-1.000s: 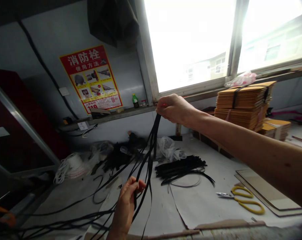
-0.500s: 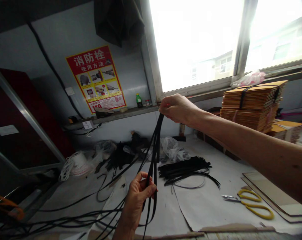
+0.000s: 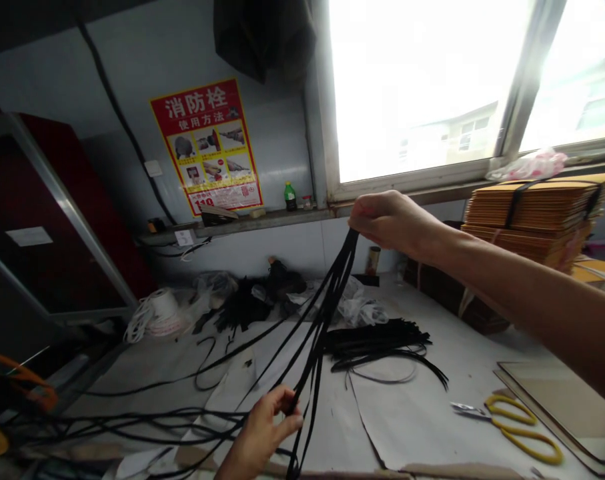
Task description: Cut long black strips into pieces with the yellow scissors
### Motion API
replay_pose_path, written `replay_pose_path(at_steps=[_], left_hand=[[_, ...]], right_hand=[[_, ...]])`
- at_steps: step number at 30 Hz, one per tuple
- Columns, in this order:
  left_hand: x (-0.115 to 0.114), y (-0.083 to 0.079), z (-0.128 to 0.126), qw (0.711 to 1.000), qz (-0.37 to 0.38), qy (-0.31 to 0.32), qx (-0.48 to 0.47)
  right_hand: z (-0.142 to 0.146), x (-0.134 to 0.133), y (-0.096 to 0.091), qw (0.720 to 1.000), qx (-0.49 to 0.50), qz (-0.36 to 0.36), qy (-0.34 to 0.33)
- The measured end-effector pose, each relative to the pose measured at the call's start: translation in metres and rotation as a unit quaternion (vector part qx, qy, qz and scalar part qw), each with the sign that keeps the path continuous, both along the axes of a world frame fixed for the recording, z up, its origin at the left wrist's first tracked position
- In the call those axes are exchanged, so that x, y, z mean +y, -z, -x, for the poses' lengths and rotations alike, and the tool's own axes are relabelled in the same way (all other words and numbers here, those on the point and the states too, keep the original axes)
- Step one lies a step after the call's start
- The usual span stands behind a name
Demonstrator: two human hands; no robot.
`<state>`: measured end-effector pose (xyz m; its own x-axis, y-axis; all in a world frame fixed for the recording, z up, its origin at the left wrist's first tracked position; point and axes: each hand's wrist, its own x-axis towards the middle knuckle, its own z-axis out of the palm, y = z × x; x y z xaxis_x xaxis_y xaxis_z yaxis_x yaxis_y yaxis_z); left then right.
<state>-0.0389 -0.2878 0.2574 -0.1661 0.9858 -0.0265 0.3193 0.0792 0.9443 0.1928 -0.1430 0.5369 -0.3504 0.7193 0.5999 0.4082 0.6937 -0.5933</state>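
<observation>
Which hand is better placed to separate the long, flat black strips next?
Probably the left hand: it is low by the long, flat black strips, while the right hand grips their gathered top.

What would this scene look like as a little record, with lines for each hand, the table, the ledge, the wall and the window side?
Right hand: raised, gripping the upper end of long black strips
Left hand: lower, fingers at the same strips; firmness of grip unclear
Table: heap of black strips, yellow-handled scissors, white spool
Ledge: small green bottle
Wall: red and yellow poster
Below the window, towards the right: banded orange-brown stack
</observation>
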Motion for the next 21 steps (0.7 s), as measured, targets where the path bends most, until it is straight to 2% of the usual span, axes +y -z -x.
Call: replay_pose_path(at_steps=[2, 4, 6, 7, 9, 10, 11, 13, 15, 16, 18, 21], left_hand=[[-0.014, -0.002, 0.003, 0.990, -0.003, -0.094, 0.107], [-0.027, -0.018, 0.001, 0.977, 0.003, -0.138, 0.161], [-0.030, -0.048, -0.007, 0.985, -0.022, -0.115, 0.130], [-0.025, -0.066, -0.011, 0.989, -0.066, -0.111, 0.078], [-0.003, -0.104, -0.022, 0.971, -0.200, -0.131, 0.016], [0.013, -0.120, -0.027, 0.967, -0.234, -0.105, -0.007], [0.031, -0.134, -0.032, 0.968, -0.241, -0.048, -0.043], [0.066, -0.148, -0.044, 0.966, -0.178, 0.128, -0.135], [0.091, -0.147, -0.055, 0.937, -0.105, 0.262, -0.205], [0.099, -0.141, -0.061, 0.921, -0.072, 0.304, -0.232], [0.106, -0.123, -0.069, 0.901, -0.004, 0.340, -0.268], [0.104, -0.088, -0.072, 0.891, 0.095, 0.328, -0.300]], right_hand=[[0.000, 0.004, 0.009, 1.000, 0.002, 0.013, -0.013], [-0.001, 0.008, 0.018, 0.999, -0.007, 0.021, -0.029], [-0.002, 0.008, 0.028, 0.998, -0.024, 0.024, -0.049], [-0.002, 0.008, 0.033, 0.997, -0.033, 0.025, -0.060], [0.000, 0.004, 0.042, 0.995, -0.051, 0.028, -0.082], [0.001, 0.002, 0.046, 0.993, -0.060, 0.031, -0.093], [0.003, 0.000, 0.049, 0.992, -0.066, 0.034, -0.102], [0.005, -0.003, 0.054, 0.990, -0.076, 0.040, -0.115], [0.003, -0.002, 0.058, 0.988, -0.075, 0.048, -0.125], [0.001, 0.000, 0.060, 0.988, -0.066, 0.058, -0.129], [-0.010, 0.008, 0.068, 0.987, -0.033, 0.089, -0.132], [-0.037, 0.026, 0.089, 0.984, 0.024, 0.141, -0.106]])
